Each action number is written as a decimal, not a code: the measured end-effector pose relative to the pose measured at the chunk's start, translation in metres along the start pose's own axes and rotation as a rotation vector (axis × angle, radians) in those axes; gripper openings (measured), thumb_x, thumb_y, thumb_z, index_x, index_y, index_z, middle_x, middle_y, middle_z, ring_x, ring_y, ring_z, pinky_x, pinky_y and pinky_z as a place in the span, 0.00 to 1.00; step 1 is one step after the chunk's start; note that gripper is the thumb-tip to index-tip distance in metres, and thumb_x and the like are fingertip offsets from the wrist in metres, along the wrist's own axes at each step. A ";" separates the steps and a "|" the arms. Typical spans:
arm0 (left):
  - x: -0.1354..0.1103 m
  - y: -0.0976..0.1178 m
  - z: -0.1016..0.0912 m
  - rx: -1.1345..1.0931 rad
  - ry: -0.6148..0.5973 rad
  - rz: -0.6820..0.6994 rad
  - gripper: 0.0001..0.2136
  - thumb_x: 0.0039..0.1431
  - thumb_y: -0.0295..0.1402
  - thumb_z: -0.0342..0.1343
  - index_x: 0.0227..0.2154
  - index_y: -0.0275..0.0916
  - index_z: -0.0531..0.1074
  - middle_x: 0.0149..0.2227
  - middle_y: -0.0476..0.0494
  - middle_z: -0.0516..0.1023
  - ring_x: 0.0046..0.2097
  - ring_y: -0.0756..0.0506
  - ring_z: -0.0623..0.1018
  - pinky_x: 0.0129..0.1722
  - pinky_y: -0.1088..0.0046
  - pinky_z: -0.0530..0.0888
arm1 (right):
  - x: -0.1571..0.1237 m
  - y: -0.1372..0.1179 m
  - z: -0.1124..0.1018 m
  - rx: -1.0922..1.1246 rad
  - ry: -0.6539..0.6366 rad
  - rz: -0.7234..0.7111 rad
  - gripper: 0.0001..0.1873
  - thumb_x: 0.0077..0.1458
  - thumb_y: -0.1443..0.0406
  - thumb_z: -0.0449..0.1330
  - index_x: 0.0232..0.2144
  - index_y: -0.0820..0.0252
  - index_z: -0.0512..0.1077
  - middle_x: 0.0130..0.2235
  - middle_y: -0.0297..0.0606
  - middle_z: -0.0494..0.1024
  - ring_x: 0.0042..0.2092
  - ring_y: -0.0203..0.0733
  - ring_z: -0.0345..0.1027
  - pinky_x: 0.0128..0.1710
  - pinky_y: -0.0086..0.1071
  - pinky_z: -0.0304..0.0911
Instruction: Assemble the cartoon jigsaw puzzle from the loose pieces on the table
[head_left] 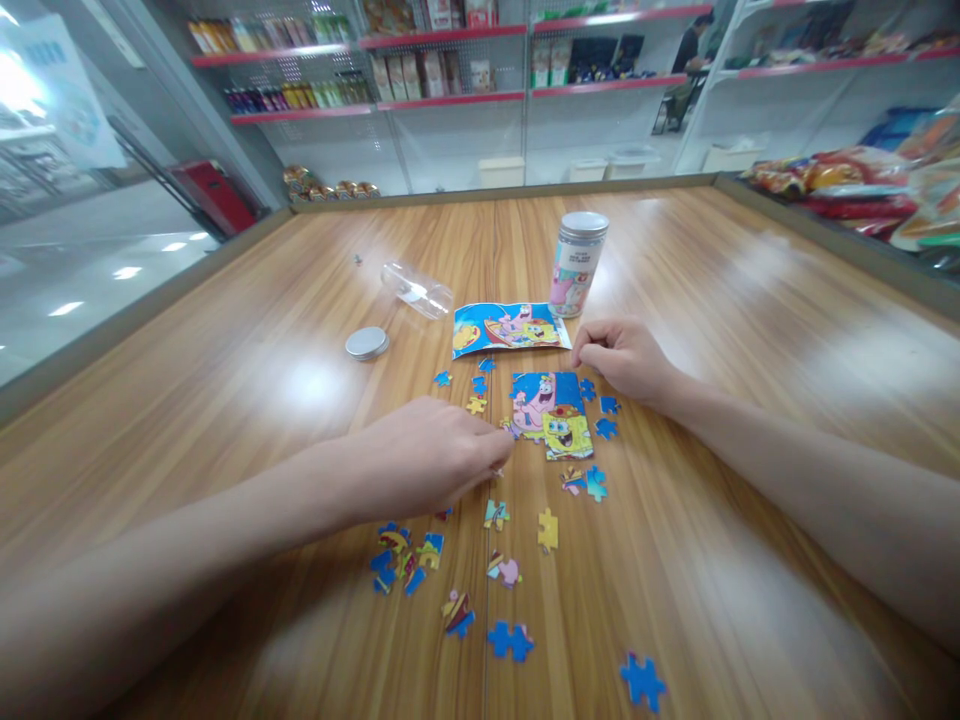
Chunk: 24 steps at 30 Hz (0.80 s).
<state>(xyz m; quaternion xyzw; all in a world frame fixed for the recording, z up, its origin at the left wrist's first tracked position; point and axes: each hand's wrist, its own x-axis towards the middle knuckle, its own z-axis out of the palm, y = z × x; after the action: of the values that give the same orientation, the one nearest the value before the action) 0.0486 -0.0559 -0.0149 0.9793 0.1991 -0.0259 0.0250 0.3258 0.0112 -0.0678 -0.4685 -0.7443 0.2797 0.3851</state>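
Note:
My left hand [442, 450] is closed in a pinch just left of the partly joined jigsaw puzzle [566, 430]. A small edge of what looks like a puzzle piece shows at its fingertips. My right hand [622, 358] rests above the puzzle's right corner with its fingers curled in, and nothing shows in them. Its fingertips are right beside the end of the curled picture sheet [506, 332]; whether they touch it I cannot tell. Loose blue pieces [606, 428] lie right of the joined part. Nearer me are a yellow piece [548, 530] and a mixed cluster of pieces [405, 558].
A printed canister [577, 268] with a silver lid stands behind the sheet. Left of it lie a clear plastic jar [418, 292] on its side and a loose silver lid [367, 343]. Stocked shelves [450, 97] and bagged snacks [840, 185] surround the wooden table [247, 300].

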 end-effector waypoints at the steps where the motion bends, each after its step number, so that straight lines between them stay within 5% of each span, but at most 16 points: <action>1: 0.000 0.000 0.000 0.007 0.007 0.016 0.05 0.62 0.25 0.54 0.31 0.37 0.72 0.27 0.48 0.76 0.25 0.51 0.72 0.23 0.71 0.60 | 0.000 0.000 0.000 0.000 -0.001 0.002 0.10 0.46 0.66 0.55 0.18 0.62 0.74 0.19 0.33 0.71 0.23 0.33 0.58 0.24 0.29 0.52; 9: -0.002 0.001 -0.005 -0.091 -0.055 0.121 0.08 0.60 0.22 0.55 0.28 0.40 0.75 0.26 0.48 0.77 0.26 0.50 0.72 0.23 0.69 0.56 | 0.000 0.000 0.000 0.007 -0.006 0.003 0.10 0.46 0.66 0.55 0.19 0.62 0.74 0.21 0.33 0.73 0.24 0.34 0.60 0.26 0.29 0.53; 16: -0.002 0.005 -0.007 -0.045 -0.131 0.067 0.09 0.62 0.26 0.55 0.28 0.40 0.76 0.25 0.47 0.78 0.25 0.49 0.73 0.23 0.69 0.54 | 0.000 -0.003 -0.002 -0.015 -0.010 -0.017 0.10 0.46 0.67 0.54 0.18 0.62 0.73 0.20 0.32 0.72 0.23 0.33 0.58 0.24 0.30 0.51; 24: -0.003 0.000 -0.015 -0.032 -0.225 -0.070 0.07 0.49 0.22 0.59 0.25 0.40 0.78 0.24 0.47 0.78 0.26 0.48 0.74 0.24 0.71 0.58 | 0.000 -0.006 -0.002 -0.013 -0.001 0.017 0.09 0.45 0.67 0.54 0.18 0.61 0.73 0.18 0.31 0.69 0.22 0.32 0.55 0.24 0.31 0.49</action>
<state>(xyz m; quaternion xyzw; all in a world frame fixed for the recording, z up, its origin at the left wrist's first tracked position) 0.0466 -0.0567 0.0008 0.9621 0.2294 -0.1333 0.0621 0.3243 0.0085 -0.0622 -0.4770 -0.7424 0.2785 0.3793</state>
